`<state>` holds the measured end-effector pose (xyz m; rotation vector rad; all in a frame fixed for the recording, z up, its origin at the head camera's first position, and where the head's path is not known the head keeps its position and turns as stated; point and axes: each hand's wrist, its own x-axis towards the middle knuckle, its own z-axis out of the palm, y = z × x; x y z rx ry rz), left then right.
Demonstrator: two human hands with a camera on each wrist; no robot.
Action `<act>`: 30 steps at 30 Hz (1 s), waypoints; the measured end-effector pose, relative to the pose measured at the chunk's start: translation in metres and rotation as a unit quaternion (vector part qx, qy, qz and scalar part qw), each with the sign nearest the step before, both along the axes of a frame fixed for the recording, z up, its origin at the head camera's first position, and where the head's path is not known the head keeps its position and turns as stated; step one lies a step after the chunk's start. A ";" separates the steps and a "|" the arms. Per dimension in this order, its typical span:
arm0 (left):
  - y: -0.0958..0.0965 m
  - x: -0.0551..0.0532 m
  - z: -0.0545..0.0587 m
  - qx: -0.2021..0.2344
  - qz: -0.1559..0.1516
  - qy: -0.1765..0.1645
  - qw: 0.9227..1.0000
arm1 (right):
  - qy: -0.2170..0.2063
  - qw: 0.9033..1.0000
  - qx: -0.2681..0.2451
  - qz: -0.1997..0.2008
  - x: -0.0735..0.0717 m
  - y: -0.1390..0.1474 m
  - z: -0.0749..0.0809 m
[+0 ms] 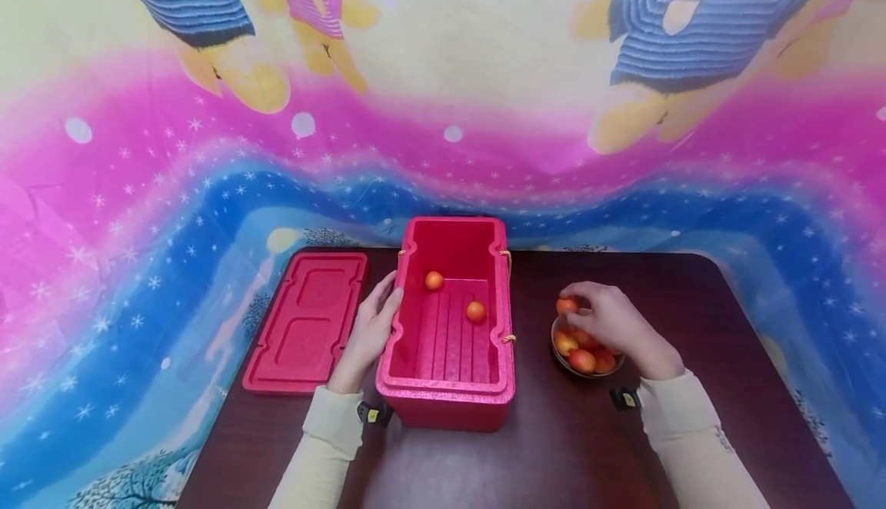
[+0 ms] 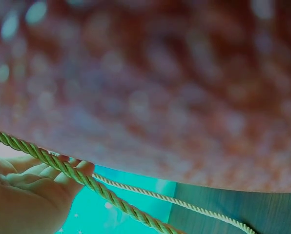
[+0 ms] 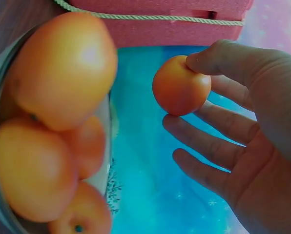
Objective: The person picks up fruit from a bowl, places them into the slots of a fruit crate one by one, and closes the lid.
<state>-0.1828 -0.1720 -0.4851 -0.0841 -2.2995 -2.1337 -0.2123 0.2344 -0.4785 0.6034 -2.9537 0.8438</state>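
Observation:
My right hand (image 1: 612, 321) pinches an orange-red tomato (image 3: 180, 85) between thumb and fingertips, above the far left edge of a small bowl (image 1: 557, 360). Several more tomatoes (image 1: 583, 360) are heaped in that bowl. To its left stands an open pinkish-red box (image 1: 443, 390); one tomato (image 1: 434, 281) lies near its far left inner wall and another tomato (image 1: 475, 312) towards the right. Against the box's left side rests my left hand (image 1: 370, 332), fingers extended. In the left wrist view a twisted rope handle (image 2: 62, 165) crosses in front of that hand; the box wall is blurred.
A red lid (image 1: 304, 321) lies flat on the dark table (image 1: 457, 470) left of the box. Rope (image 1: 510, 337) shows at the box's right side. A printed cloth (image 1: 443, 163) hangs behind and around the table.

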 end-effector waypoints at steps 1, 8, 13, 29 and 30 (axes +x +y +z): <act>0.000 0.000 0.000 -0.001 0.000 0.001 1.000 | 0.005 1.000 0.002 0.003 -0.001 -0.001 0.002; 0.000 0.000 0.001 0.012 -0.004 0.001 1.000 | 0.040 0.999 0.011 0.010 -0.006 -0.010 0.019; -0.001 0.000 0.000 0.016 -0.004 0.000 1.000 | 0.056 0.998 0.003 0.015 -0.006 -0.015 0.028; 0.000 0.000 0.001 0.021 0.000 0.005 1.000 | 0.102 0.994 -0.016 0.035 -0.008 -0.024 0.039; 0.000 0.000 0.001 0.021 0.000 0.005 1.000 | 0.106 0.994 -0.017 0.037 -0.008 -0.025 0.039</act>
